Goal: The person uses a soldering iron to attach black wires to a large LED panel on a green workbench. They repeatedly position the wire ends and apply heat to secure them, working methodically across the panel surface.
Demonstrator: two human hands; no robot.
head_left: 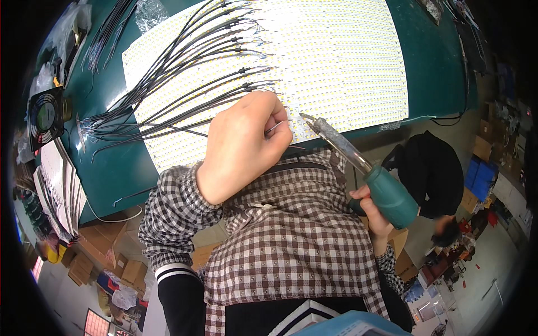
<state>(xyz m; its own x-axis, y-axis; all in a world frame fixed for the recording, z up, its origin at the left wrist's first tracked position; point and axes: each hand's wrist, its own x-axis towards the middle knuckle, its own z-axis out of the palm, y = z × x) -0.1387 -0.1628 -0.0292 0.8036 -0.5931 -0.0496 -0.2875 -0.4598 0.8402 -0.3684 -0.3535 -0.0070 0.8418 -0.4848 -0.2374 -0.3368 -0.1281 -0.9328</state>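
My left hand (244,140) is closed in a pinch over the near edge of a white LED board sheet (358,61) dotted with rows of small yellow chips. A thin wire (273,128) shows between its fingers; their tips are partly hidden. My right hand (374,215) grips a soldering iron (392,199) by its green handle. The iron's metal tip points at the board, just right of my left hand. Several black cables (185,61) lie across the sheet's left part, their stripped ends along a line near its middle.
On the green table (106,179), a black fan (46,116) stands at the left, with stacked white sheets (59,187) nearer me. More cables (109,31) lie at the far left. A person in black (428,173) is beyond the table's right front edge. Cardboard boxes (134,274) sit on the floor.
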